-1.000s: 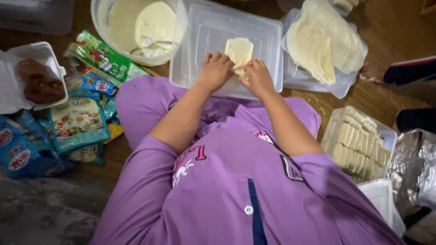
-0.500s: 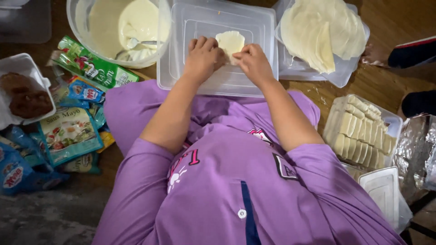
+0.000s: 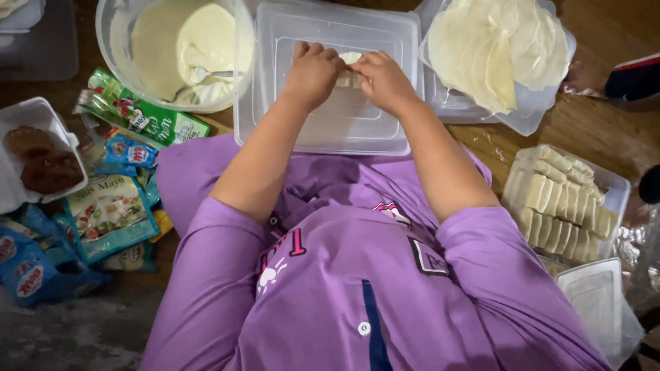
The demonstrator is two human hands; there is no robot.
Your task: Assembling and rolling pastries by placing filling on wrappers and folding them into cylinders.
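I look straight down over a purple shirt at both hands, which meet at twelve o'clock over an upturned clear plastic container lid (image 3: 328, 124) on the brown wooden floor (image 3: 605, 117). The left hand (image 3: 313, 72) is curled, knuckles up, its fingers closed onto a small pale wrapper roll (image 3: 349, 60). The right hand (image 3: 382, 79) mirrors it from the three o'clock side, fingers bent and pinching the same roll. Only a sliver of the roll shows between the two hands, so I cannot tell how far it is folded.

The relation that matters: the roll lies directly between the hands, its long axis seemingly running nine to three, each hand at one end. Neither is nearer; both are touching it.

At eleven o'clock stands a round clear plastic bowl of creamy white sauce (image 3: 175, 48) with a metal spoon (image 3: 210, 73) in it. At one o'clock a clear tub holds a stack of thin pale round wrappers (image 3: 495, 48). At four o'clock a clear rectangular container is packed with finished pale rolls in rows (image 3: 560, 199). At nine o'clock lie green and blue sauce sachets (image 3: 113, 206) and a white foam tray with brown patties (image 3: 38, 161).
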